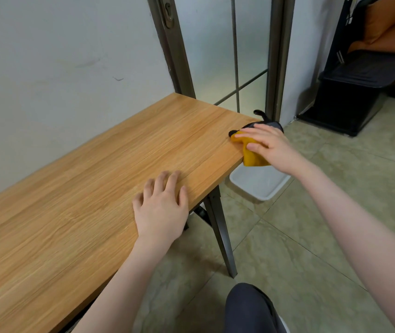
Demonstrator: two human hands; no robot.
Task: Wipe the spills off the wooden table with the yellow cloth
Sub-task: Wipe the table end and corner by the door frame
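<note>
The wooden table [90, 179] runs from the lower left to its far right corner. My right hand [267, 146] presses the yellow cloth [251, 153] at that right edge, and part of the cloth hangs over the side. Dark stuff [267, 120] lies just past my fingers at the corner; I cannot tell what it is. My left hand [161, 207] rests flat on the tabletop near the front edge, fingers spread, holding nothing.
A white tray [260, 185] sits on the tiled floor below the table's right edge. A metal table leg [220, 234] slants down near it. A black crate [350, 102] stands at the back right. A wall runs behind the table. My knee [249, 308] shows at the bottom.
</note>
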